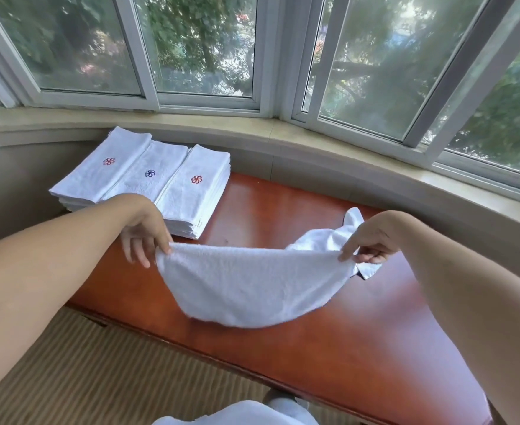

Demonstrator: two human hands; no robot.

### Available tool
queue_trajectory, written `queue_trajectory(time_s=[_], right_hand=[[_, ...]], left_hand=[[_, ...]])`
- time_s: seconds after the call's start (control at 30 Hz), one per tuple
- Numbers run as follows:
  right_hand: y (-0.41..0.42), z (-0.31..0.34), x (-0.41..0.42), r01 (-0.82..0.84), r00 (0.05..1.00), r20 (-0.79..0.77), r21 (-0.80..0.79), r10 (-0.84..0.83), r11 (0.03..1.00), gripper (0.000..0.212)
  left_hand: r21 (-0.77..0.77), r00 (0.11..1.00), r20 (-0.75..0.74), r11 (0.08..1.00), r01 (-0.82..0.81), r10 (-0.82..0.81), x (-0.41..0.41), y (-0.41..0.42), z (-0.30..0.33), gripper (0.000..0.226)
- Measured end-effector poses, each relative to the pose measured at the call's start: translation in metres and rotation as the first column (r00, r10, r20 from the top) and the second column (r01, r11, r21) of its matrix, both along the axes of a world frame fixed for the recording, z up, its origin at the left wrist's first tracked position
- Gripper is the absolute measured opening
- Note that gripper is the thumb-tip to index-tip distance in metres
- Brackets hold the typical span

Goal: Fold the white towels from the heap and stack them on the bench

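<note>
A white towel (246,286) hangs in a sagging curve above the red-brown wooden bench (329,342). My left hand (146,231) pinches its left upper corner with thumb and forefinger. At the right upper corner my right hand (372,237) pinches the edge, and a loose end of the cloth sticks up behind that hand. Three side-by-side stacks of folded white towels (148,179) with small flower emblems sit on the bench's far left end. No heap of unfolded towels is in view.
A curved stone window sill (252,130) and sliding windows run behind the bench. Ribbed beige carpet (84,378) covers the floor in front. White cloth (246,414) shows at the bottom edge near my body.
</note>
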State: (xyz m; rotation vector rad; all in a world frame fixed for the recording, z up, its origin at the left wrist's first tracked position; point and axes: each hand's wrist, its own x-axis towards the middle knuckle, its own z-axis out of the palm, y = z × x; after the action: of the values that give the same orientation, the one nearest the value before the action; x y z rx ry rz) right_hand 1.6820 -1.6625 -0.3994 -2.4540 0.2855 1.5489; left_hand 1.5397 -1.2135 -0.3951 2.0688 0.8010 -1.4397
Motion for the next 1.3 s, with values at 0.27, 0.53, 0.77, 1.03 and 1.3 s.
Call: queue_trajectory(time_s=[0.27,0.53,0.77,1.03,1.3], right_hand=[[0.039,-0.076,0.024,0.154,0.813,0.452,0.441,-0.367,0.884,0.045],[0.02,-0.242,-0.038,0.136,0.952,0.223,0.301,-0.208,0.944,0.038],[-0.011,-0.306,-0.073,0.338,0.9,0.219,0.198,-0.378,0.92,0.047],[-0.017,-0.345,-0.086,0.485,0.814,0.215,0.258,-0.539,0.836,0.023],[-0.026,-0.345,-0.095,0.478,0.776,0.256,0.358,-0.577,0.802,0.011]], left_hand=[[0.013,0.698,0.647,0.911,-0.412,0.307,0.038,-0.007,-0.074,0.043],[0.012,0.827,0.36,0.884,-0.467,0.432,-0.037,-0.064,-0.235,0.077],[0.087,0.841,0.315,0.869,-0.488,0.441,-0.067,-0.097,-0.306,0.048],[0.166,0.774,0.452,0.811,-0.561,0.442,-0.058,-0.094,-0.341,0.007],[0.105,0.709,0.462,0.761,-0.64,0.533,-0.057,-0.092,-0.347,0.014]])
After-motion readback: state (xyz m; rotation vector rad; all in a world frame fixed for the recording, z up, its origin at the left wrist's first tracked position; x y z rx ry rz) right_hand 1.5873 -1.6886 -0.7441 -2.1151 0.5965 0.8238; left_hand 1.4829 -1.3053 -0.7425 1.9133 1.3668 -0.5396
